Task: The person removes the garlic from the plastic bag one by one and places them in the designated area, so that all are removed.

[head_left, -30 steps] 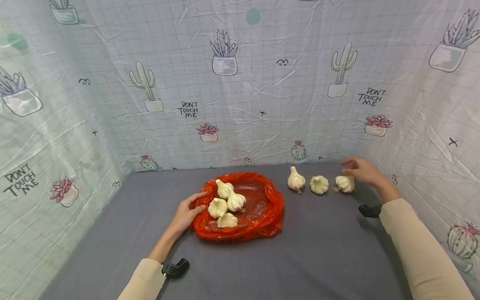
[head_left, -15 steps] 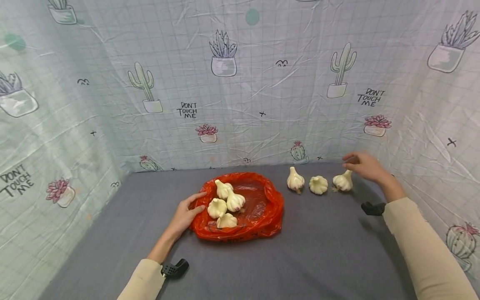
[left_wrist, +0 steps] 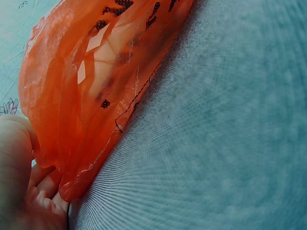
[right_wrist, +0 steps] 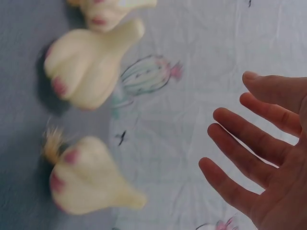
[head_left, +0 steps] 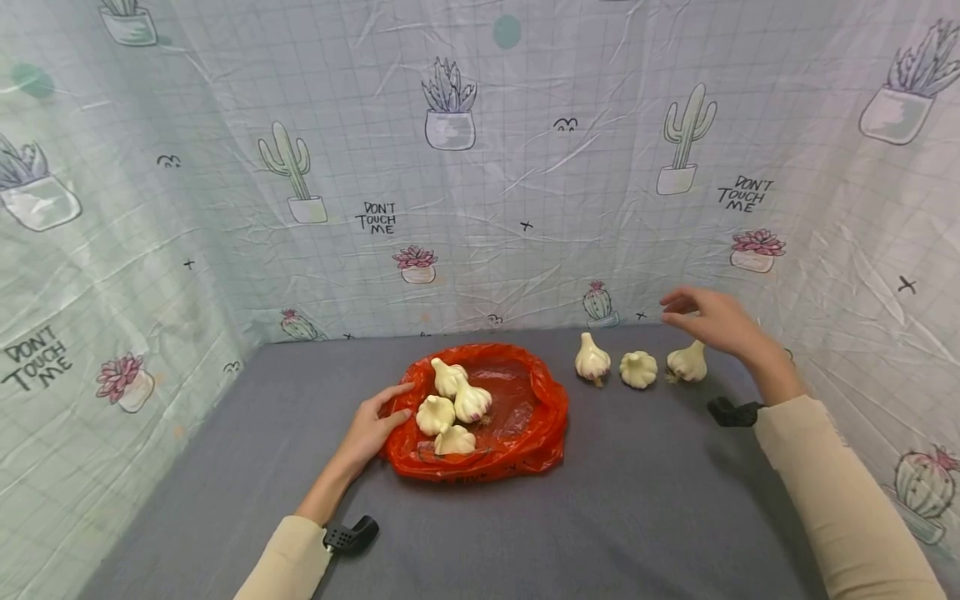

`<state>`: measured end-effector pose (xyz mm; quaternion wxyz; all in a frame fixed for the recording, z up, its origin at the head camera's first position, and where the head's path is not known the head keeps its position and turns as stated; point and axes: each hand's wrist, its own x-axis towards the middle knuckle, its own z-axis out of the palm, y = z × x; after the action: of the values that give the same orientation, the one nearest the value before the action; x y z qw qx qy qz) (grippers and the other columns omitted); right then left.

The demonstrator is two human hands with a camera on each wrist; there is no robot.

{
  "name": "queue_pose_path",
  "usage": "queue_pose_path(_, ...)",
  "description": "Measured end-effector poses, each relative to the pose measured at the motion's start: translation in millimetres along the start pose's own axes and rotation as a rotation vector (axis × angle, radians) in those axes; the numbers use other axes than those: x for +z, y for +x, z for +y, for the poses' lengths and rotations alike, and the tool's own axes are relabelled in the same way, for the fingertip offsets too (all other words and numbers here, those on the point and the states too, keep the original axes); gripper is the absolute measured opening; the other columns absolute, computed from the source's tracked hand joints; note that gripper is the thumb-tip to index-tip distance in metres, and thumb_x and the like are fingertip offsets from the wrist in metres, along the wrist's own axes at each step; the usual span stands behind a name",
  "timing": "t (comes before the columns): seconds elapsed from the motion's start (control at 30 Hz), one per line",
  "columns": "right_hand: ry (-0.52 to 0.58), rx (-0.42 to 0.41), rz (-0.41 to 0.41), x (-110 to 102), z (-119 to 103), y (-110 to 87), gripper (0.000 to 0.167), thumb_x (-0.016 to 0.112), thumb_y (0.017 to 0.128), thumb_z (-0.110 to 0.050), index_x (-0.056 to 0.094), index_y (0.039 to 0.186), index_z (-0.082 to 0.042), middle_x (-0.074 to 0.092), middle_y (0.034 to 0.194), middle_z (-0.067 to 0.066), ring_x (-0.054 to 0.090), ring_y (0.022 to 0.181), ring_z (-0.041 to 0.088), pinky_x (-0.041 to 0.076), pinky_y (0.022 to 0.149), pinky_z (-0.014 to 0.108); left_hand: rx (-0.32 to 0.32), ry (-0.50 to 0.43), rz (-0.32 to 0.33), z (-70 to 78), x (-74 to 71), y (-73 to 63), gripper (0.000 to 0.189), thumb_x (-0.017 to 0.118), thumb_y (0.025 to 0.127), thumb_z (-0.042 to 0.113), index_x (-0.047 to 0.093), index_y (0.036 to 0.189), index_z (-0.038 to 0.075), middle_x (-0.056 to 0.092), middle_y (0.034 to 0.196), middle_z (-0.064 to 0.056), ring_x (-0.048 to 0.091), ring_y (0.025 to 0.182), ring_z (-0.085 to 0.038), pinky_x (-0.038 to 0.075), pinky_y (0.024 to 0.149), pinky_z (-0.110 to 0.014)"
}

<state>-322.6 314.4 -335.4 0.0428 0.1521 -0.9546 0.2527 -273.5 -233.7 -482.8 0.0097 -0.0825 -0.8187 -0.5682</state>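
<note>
A red plastic bag (head_left: 555, 408) sits on the table with its mouth rolled open and several garlic bulbs (head_left: 472, 402) inside. My left hand (head_left: 369, 427) holds the bag's left side; in the left wrist view its thumb (left_wrist: 13, 163) and fingers lie about a fold of the plastic. Right of the bag, a row has an upright garlic bulb (head_left: 592, 360), a middle bulb (head_left: 638, 370) and a rightmost bulb (head_left: 687, 363). My right hand (head_left: 716, 321) hovers above and behind the rightmost bulb, fingers spread and holding nothing, apart from the bulbs in the right wrist view.
A grey cloth covers the table (head_left: 600, 517). Behind and at both sides hangs a pale curtain (head_left: 510, 183) printed with potted cacti, close to the right hand. A black wrist device (head_left: 351, 536) is strapped to the left wrist and another (head_left: 735, 412) to the right.
My right hand has come off the rightmost garlic bulb, rising and then shifting left above it. That bulb now stands with its stem up. The left hand and bag have stayed put.
</note>
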Motion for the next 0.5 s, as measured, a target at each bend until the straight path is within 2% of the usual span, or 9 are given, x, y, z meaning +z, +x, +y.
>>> queue_pose_path(0.13, -0.005, -0.024, 0.012, 2, -19, -0.5, 0.046, 0.056, 0.107, -0.036, 0.058, 0.137, -0.002, 0.066, 0.134, 0.025, 0.060, 0.124, 0.045, 0.048, 0.100, 0.062, 0.005, -0.005, -0.002, -0.5, -0.3, 0.2, 0.048, 0.066, 0.099, 0.010, 0.058, 0.147, 0.010, 0.047, 0.158, -0.019, 0.055, 0.134, -0.035, 0.050, 0.089, -0.015)
queue_pose_path(0.5, 0.162, -0.144, 0.041, 27, -65, -1.3, 0.036, 0.062, 0.105, -0.026, 0.062, 0.133, -0.004, 0.068, 0.130, 0.020, 0.064, 0.121, 0.038, 0.052, 0.102, 0.057, 0.008, 0.009, 0.002, -3.0, -1.3, 1.6, 0.047, 0.065, 0.099, 0.009, 0.059, 0.146, 0.011, 0.048, 0.157, -0.020, 0.056, 0.134, -0.035, 0.050, 0.090, -0.014)
